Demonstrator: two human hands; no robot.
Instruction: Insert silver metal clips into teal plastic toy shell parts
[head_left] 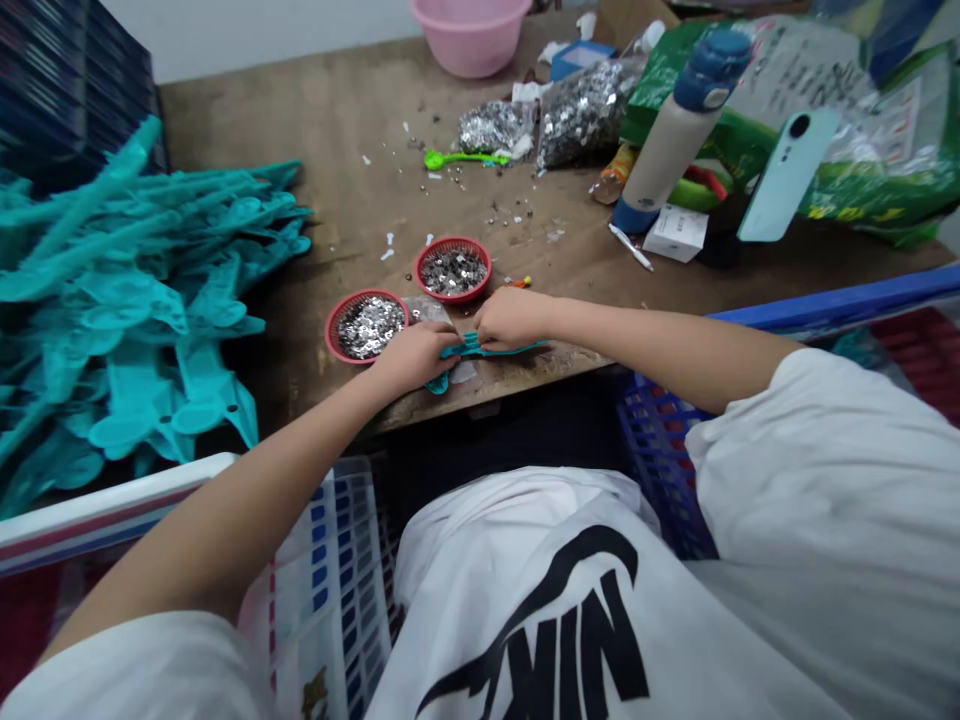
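A teal plastic part (480, 350) lies flat at the near edge of the brown table (337, 130). My left hand (415, 355) is closed on its left end, fingers curled over it. My right hand (510, 318) presses down on its middle with fingers bunched together. Just beyond the hands stand two small red baskets of silver metal pieces, one on the left (366, 326) and one further back (453, 269).
A big heap of teal plastic parts (127, 300) fills the left. Bags of silver pieces (555, 115), a green spoon (457, 158), a pink bowl (470, 35), a bottle (675, 130) and a phone (784, 175) sit further back. A blue crate (660, 440) stands at my right, a white one (112, 500) at my left.
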